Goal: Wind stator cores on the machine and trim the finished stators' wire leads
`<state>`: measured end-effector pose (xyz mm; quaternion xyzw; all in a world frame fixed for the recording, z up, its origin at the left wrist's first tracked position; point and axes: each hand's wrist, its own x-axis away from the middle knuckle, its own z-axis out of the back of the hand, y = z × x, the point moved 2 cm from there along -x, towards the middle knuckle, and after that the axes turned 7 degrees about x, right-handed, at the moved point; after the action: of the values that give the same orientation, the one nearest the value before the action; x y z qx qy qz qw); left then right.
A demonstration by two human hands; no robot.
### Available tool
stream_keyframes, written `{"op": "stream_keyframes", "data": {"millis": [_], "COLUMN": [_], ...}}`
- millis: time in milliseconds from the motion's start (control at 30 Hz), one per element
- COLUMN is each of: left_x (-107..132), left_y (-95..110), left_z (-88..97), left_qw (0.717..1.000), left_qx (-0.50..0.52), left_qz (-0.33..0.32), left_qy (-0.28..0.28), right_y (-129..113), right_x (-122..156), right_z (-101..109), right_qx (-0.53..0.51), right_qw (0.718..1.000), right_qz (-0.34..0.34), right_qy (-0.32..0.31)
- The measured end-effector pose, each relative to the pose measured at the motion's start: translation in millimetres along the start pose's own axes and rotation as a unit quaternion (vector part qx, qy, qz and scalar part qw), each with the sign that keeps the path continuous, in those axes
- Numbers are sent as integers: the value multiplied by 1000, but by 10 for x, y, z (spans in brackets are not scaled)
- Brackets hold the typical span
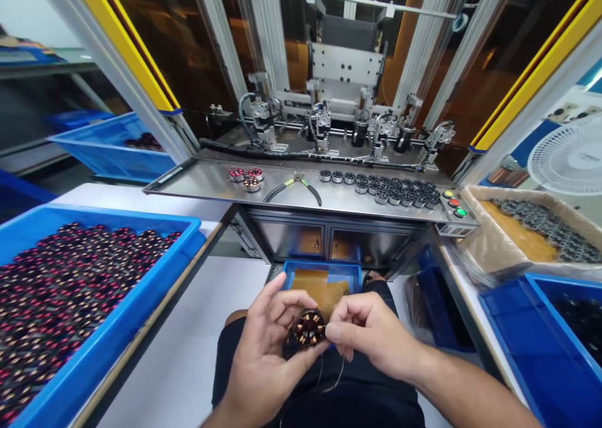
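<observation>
Above my lap, my left hand point(270, 340) grips a copper-wound motor stator point(308, 329) by its rim, thumb below and fingers behind. My right hand point(364, 331) pinches at the stator's right edge, where a thin wire point(339, 378) hangs down below the fingers. Its fingertips hide the exact point of the pinch. On the steel ledge ahead lie cutting pliers point(295, 187) with yellow-green and black handles. Left of them sit several wound stators point(251, 182). Rows of unwound black stator cores point(395, 188) stand to the right.
A winding machine point(324, 124) rises behind the ledge. At left stands a blue bin point(190, 227) full of wound stators. To the right are push buttons point(454, 203), a lined box point(480, 227) of cores and another blue bin point(510, 309). A blue crate point(324, 266) sits below the ledge.
</observation>
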<state>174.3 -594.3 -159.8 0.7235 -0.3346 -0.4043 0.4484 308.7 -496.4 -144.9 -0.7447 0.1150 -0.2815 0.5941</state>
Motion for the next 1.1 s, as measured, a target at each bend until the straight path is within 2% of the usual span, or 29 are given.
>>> {"op": "stream_keyframes", "data": {"millis": [133, 267, 500, 600, 700, 800, 867, 1000, 1067, 1100], "left_x": [1, -6, -56, -50, -10, 52, 86, 100, 86, 76], "left_y": [-5, -75, -159, -180, -175, -150, -136, -93, -66, -61], "left_z": [63, 94, 68, 29, -4, -18, -11, -8, -14, -14], "left_qw": [995, 980, 974, 982, 997, 993, 979, 961, 968, 977], "left_qx": [56, 124, 139, 126, 40, -87, -156, -216, -188, -162], "left_qz": [75, 153, 180, 142, 50, -68, -124, -173, -163, -137], "left_qy": [23, 21, 14, 21, 45, 49, 38, -11, -10, 0], "right_y": [93, 238, 409, 437, 403, 278, 191, 113, 135, 160], "right_x": [9, 8, -33, -39, 2, 97, 154, 173, 154, 144], "right_z": [14, 13, -48, -43, 1, 49, 39, -61, -104, -121], "right_qx": [-7, -10, 3, 20, 79, 172, 202, 178, 141, 118], "right_qw": [1000, 1000, 997, 996, 987, 946, 922, 924, 931, 935], "right_qz": [17, 17, 46, 65, 112, 221, 276, 294, 284, 276], "right_qy": [-17, -6, 62, 65, 87, 162, 184, 168, 180, 189]}}
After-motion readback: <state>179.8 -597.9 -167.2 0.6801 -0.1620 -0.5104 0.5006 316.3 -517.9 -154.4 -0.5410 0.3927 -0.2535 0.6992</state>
